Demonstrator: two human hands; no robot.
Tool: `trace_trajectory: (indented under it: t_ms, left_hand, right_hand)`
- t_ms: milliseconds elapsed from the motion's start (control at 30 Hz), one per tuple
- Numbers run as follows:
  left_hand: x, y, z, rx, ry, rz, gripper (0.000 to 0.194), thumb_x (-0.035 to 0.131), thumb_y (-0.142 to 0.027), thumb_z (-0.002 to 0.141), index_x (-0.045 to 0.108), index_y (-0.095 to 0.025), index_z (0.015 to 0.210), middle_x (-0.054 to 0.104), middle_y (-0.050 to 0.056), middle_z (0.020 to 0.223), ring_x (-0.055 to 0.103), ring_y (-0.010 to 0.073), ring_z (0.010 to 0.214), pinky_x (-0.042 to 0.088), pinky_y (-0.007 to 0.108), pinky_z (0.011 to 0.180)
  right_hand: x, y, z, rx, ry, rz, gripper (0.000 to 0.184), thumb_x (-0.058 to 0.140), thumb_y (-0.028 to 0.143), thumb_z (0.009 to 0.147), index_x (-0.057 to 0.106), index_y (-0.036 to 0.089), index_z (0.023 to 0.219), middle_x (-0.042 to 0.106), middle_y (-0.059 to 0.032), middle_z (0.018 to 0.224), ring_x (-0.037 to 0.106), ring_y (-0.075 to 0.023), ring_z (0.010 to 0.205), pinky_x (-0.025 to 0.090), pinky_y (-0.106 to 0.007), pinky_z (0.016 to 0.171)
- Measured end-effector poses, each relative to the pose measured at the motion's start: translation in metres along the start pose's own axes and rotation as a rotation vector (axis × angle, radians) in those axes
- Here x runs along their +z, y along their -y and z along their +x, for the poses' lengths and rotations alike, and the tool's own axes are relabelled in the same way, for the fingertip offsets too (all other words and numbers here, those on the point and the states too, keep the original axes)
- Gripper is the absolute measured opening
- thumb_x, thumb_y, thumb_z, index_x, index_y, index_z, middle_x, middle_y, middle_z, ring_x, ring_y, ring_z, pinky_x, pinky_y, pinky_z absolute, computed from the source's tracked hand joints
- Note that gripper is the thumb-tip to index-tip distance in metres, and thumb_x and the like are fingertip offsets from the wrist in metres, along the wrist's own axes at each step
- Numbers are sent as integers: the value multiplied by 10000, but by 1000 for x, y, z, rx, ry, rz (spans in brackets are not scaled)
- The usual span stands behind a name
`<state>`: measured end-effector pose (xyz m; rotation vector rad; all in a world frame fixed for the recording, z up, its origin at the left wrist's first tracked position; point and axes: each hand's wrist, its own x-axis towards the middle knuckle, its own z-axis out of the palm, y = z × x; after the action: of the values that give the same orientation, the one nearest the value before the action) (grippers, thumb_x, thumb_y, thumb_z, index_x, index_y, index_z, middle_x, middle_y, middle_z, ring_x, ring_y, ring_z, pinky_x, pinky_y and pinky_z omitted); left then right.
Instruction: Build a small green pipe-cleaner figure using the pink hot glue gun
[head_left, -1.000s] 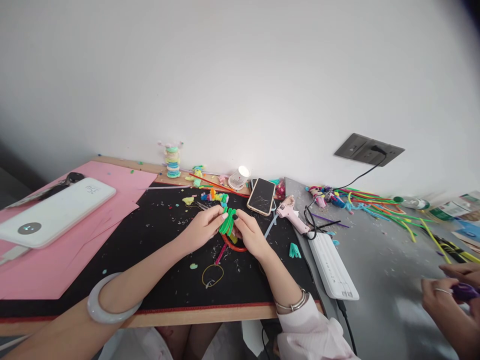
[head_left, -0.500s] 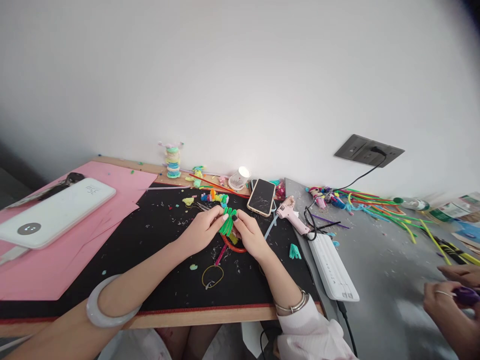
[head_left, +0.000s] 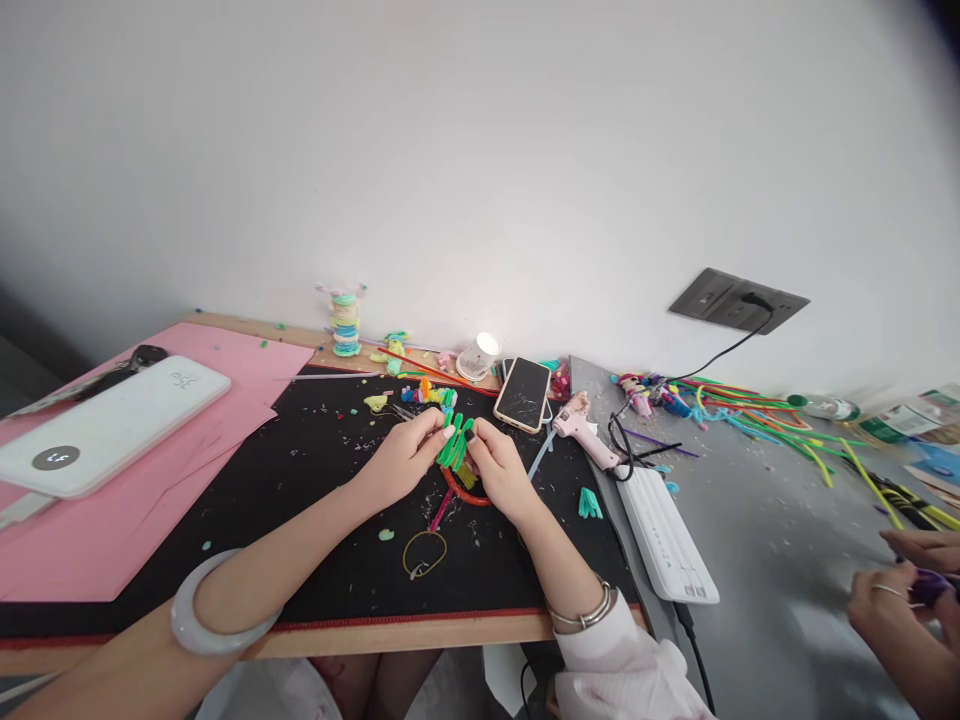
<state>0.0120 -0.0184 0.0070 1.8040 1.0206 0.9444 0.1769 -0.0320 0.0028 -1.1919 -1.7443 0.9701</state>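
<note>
Between my two hands is a green pipe cleaner (head_left: 454, 446) bent into a zigzag of several folds. My left hand (head_left: 409, 455) pinches its left side, and my right hand (head_left: 496, 462) pinches the right side, thumb on top. Just below it on the black mat (head_left: 330, 560) lie an orange-red pipe cleaner (head_left: 471, 497) in a curve and a magenta piece (head_left: 442, 512). A yellow-green bit shows under the folds. Behind my left fingers, a pair of metal scissors or tweezers is partly hidden. A thin yellowish loop (head_left: 425, 555) lies nearer the front edge.
A phone (head_left: 523, 394), paper cup (head_left: 479, 356) and pink glue gun (head_left: 586, 430) lie behind. Two white power banks (head_left: 666, 535) flank the mat, one on pink paper (head_left: 172, 480). Pipe cleaners (head_left: 780, 420) and pliers (head_left: 911, 500) lie right, near another person's hands (head_left: 892, 610).
The green folds have spread apart and tilted between my fingers. Both my hands stay in nearly the same place. The other person's hands have shifted slightly.
</note>
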Motion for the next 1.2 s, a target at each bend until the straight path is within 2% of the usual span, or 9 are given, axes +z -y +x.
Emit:
trace_trajectory:
  t_ms: [1200]
  left_hand:
    - [-2,-3,0,31,72,50,253,377,-322,903,336,-201,684,343,-83,508,333,88,487,276,223,498]
  right_hand:
    - [-2,3,0,-31,86,18,233,363,261,906,362,206,679,391,51,598,366,-104,547,304,-231,546]
